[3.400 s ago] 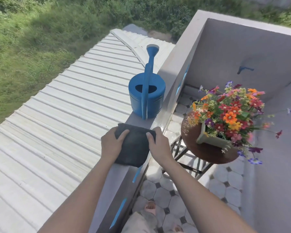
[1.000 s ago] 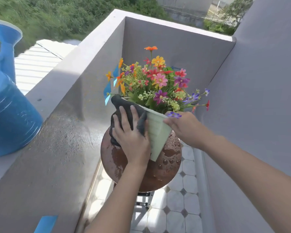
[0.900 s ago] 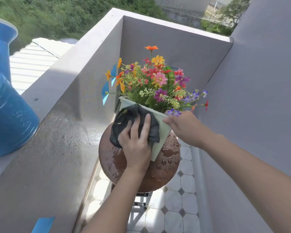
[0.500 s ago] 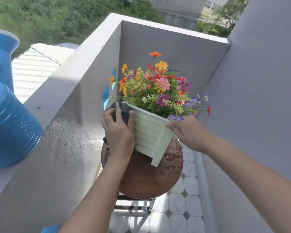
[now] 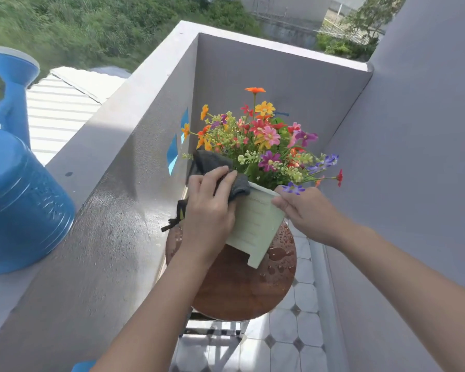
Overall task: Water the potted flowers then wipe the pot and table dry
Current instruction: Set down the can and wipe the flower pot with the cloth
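A pale green ribbed pot (image 5: 255,224) full of colourful flowers (image 5: 266,140) is tilted towards me over a small round brown table (image 5: 242,288). Water drops lie on the table's right side. My left hand (image 5: 208,210) presses a dark grey cloth (image 5: 212,163) against the pot's upper left rim, fingers spread over the cloth. My right hand (image 5: 304,213) pinches the pot's right rim and keeps it tilted.
A blue watering can (image 5: 16,200) stands on the wet grey ledge (image 5: 97,237) at the left. Grey balcony walls (image 5: 400,183) close in behind and on the right. Below the table is a white tiled floor (image 5: 293,345). A corrugated roof and grass lie beyond the ledge.
My left hand has moved the cloth from the pot's left side up to its upper rim. The pot stays tilted in my right hand. Earlier the cloth lay on the ledge by the can.
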Demonstrator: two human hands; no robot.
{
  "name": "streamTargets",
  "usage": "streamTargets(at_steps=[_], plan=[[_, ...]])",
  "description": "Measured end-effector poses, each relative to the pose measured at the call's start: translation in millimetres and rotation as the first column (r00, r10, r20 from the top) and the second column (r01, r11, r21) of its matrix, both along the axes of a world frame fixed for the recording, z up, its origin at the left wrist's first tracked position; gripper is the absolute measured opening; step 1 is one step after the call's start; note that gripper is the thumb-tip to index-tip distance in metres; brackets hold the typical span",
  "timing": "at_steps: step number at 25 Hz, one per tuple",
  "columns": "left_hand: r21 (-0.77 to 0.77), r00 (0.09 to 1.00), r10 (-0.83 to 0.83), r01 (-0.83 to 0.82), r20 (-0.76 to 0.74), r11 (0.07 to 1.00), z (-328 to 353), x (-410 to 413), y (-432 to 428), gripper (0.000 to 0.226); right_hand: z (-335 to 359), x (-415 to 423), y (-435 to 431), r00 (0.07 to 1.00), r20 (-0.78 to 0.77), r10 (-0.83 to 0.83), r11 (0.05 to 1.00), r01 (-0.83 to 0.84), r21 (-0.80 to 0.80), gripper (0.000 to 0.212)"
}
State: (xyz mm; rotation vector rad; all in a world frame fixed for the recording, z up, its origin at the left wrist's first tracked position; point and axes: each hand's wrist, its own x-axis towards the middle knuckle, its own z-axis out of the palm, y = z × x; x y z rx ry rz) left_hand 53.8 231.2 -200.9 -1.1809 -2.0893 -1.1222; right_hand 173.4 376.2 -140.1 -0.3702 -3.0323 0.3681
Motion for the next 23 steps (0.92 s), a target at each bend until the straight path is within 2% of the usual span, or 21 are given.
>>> streamTargets(at_steps=[1, 2, 4, 5, 8, 11, 14, 15, 19, 23], plan=[[-0.037, 0.998, -0.029, 0.027, -0.046, 0.999, -1.5, 5.6, 3.0, 0.036, 0.0, 0.9, 1.3, 1.000, -0.010, 0.000, 1.000, 0.000, -0.006, 0.058], [-0.039, 1.000, -0.013, 0.012, -0.018, 0.999, -2.4, 4.2, 5.4, 0.037, 0.5, 1.2, 2.1, 1.000, -0.015, -0.001, 1.000, 0.001, -0.008, 0.056], [0.039, 0.984, 0.070, -0.078, 0.163, 0.996, -1.4, -5.4, 5.5, 0.039, 2.0, 1.8, 2.1, 1.000, -0.005, -0.020, 1.000, 0.020, 0.002, 0.050], [0.053, 0.978, 0.066, -0.078, 0.197, 0.996, -2.9, -7.5, 3.6, 0.041, 2.3, 2.3, 2.0, 1.000, -0.003, -0.024, 1.000, 0.024, -0.004, 0.052], [-0.034, 0.988, -0.016, 0.021, 0.155, 0.999, -13.0, 8.3, -0.6, 0.047, 5.2, 3.5, -1.1, 0.999, -0.038, 0.004, 0.999, -0.006, -0.049, 0.053], [-0.037, 0.942, 0.134, -0.128, 0.307, 0.991, -29.1, 38.2, -1.5, 0.049, 4.6, 4.9, 1.1, 0.998, -0.066, -0.007, 0.999, 0.005, -0.036, 0.047], [-0.029, 0.965, -0.107, 0.117, 0.238, 0.993, -51.8, 65.7, -14.3, 0.045, 5.0, 4.4, 8.9, 0.999, -0.044, -0.026, 0.999, 0.024, -0.045, 0.039], [-0.043, 0.966, -0.138, 0.151, 0.217, 0.988, -52.1, 67.1, -16.3, 0.043, 5.8, 3.5, 9.6, 0.999, -0.033, -0.028, 0.998, 0.026, -0.052, 0.034], [-0.007, 0.949, -0.061, 0.066, 0.309, 0.998, -21.3, 56.3, 2.0, 0.043, 6.1, 0.8, 10.7, 0.999, -0.022, -0.035, 0.998, 0.033, -0.054, 0.028], [-0.097, 0.965, -0.243, 0.252, 0.101, 0.963, -48.5, 76.7, -18.8, 0.034, 6.0, 3.2, 13.1, 0.999, -0.050, -0.002, 1.000, 0.001, -0.018, 0.033]])
